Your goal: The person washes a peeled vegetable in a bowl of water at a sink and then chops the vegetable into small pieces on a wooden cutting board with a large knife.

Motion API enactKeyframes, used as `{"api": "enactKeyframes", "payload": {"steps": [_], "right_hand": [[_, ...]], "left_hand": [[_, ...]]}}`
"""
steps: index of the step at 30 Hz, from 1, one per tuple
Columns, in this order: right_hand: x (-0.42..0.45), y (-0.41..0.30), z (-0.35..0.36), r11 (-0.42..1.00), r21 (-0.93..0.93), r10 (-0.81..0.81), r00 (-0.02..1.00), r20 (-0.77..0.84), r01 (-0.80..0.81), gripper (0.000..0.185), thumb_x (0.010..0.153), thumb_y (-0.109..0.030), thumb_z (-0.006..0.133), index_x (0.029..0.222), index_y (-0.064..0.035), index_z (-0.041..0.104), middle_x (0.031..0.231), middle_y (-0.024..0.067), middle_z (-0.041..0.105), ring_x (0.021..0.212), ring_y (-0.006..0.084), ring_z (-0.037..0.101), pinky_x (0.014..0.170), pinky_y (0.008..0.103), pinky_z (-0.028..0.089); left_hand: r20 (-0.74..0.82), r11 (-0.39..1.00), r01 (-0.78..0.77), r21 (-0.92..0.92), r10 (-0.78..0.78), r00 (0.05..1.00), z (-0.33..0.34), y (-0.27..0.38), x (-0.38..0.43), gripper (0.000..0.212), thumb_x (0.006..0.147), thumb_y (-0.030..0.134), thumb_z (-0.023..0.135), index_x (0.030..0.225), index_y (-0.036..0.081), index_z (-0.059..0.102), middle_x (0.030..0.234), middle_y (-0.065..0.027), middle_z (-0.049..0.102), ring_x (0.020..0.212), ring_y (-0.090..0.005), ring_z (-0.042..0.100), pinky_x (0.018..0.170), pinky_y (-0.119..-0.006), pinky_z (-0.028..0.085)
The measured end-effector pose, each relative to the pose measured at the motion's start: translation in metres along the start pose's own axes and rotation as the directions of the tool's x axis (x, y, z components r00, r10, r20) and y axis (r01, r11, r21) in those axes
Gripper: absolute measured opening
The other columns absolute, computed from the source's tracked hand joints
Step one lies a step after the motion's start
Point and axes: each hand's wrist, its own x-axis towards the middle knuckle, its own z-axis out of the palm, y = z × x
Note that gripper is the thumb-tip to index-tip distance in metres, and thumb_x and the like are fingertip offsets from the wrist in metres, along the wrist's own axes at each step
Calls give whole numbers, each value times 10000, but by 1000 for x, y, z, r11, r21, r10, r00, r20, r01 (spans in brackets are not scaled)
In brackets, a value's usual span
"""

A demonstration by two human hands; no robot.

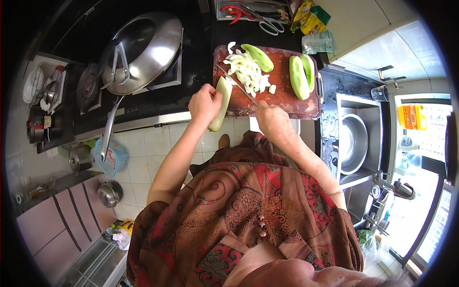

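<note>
My left hand [205, 104] grips a long pale green peeled gourd piece [223, 97] that reaches past the near left edge of a reddish-brown cutting board [244, 107]. The handle of a kitchen knife [241, 88] is in my right hand [274, 120]; its thin blade slants up and left over the board, beside the gourd's far end. Just beyond the blade lies a pile of cut pale slices [247, 71]. One gourd piece [258, 57] rests against the pile, and two more pieces, one [298, 77] beside another [308, 71], lie at the board's right.
A lidded wok [154, 53] stands on the stove at left, its long handle jutting out over the counter edge. A tray [222, 16] with red chilies and scissors [270, 26] is behind the board. At right, a metal basin [355, 143] sits in the sink [374, 143].
</note>
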Motion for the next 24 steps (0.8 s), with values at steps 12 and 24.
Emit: {"api": "enactKeyframes", "payload": {"steps": [12,24], "right_hand": [[22,-17,20,989,-139,55,996,72,-44,24,819,-40,524,826,-24,540,705,167,663,681,290,691,601,371,562],[18,-19,4,993,-105,61,990,127,-48,57,825,-57,525,821,-10,558,700,189,657,700,313,687,614,396,561]], "left_hand": [[510,685,600,-412,-373,775,8,7,40,189,773,158,597,632,34,574,533,-36,510,390,-126,454,364,-276,311],[518,662,609,-437,-368,772,8,5,39,234,768,197,626,620,29,557,541,-51,532,422,-143,497,391,-280,384]]}}
